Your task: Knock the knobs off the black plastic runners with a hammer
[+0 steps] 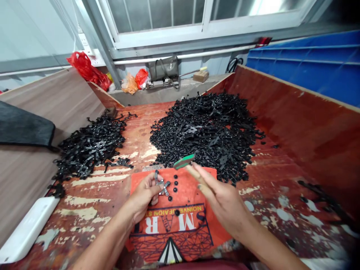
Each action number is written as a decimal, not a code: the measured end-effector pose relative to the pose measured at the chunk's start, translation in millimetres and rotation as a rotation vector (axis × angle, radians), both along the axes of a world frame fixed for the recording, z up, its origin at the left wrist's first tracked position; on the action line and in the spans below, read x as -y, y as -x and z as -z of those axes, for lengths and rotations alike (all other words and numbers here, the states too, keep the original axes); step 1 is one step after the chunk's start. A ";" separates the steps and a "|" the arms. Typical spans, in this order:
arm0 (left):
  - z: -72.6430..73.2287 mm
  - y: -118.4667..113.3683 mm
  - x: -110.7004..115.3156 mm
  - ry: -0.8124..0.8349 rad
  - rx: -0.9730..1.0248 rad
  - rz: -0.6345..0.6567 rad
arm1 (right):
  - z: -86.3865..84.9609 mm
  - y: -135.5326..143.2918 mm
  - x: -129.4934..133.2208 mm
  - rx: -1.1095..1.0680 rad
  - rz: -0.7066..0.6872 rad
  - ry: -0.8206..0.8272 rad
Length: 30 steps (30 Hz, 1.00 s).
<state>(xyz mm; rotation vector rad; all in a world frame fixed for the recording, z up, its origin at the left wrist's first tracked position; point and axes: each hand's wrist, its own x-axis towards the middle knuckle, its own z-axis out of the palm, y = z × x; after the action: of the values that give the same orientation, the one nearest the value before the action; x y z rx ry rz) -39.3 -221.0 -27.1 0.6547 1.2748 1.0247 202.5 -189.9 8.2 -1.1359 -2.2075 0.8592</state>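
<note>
A cross-shaped black part (pixel 161 185) is pinched in the left hand (pixel 144 198); just right, a green-handled tool (pixel 184 161) is gripped by the right hand (pixel 221 198), pointing up-left.

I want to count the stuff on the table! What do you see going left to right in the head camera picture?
White block → smaller black pile → left hand holding a black cross piece → right hand with a green tool → blue crate.
</note>
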 end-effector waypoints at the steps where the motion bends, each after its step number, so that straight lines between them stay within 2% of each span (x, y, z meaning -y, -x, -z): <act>1: -2.6 -0.4 3.3 -0.009 0.020 -0.012 | -0.7 -6.1 0.8 -0.023 0.029 0.017; 5: -7.6 -5.9 14.8 -0.026 0.048 -0.094 | 12.7 -26.3 12.6 0.053 0.032 0.119; 8: -4.2 -10.3 20.4 -0.004 0.065 -0.167 | 28.4 -29.4 27.0 0.121 0.017 0.182; 11: 0.9 -12.6 24.3 0.025 0.088 -0.181 | 35.7 -26.8 38.1 0.159 0.019 0.164; 16: 5.2 -16.1 26.2 0.023 0.023 -0.177 | 33.4 -24.6 41.1 0.184 0.003 0.069; 20: 5.2 -19.5 24.6 0.005 -0.014 -0.221 | 32.5 -24.4 39.3 0.190 -0.012 0.053; 30: 3.5 -17.3 26.9 0.023 0.085 -0.248 | 30.7 -23.5 40.5 0.217 -0.045 0.084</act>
<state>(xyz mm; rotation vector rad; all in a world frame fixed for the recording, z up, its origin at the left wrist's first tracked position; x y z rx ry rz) -22.0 -247.9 -30.6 0.4372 1.3126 1.2260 226.0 -230.4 -22.5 -1.2772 -2.3997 0.8911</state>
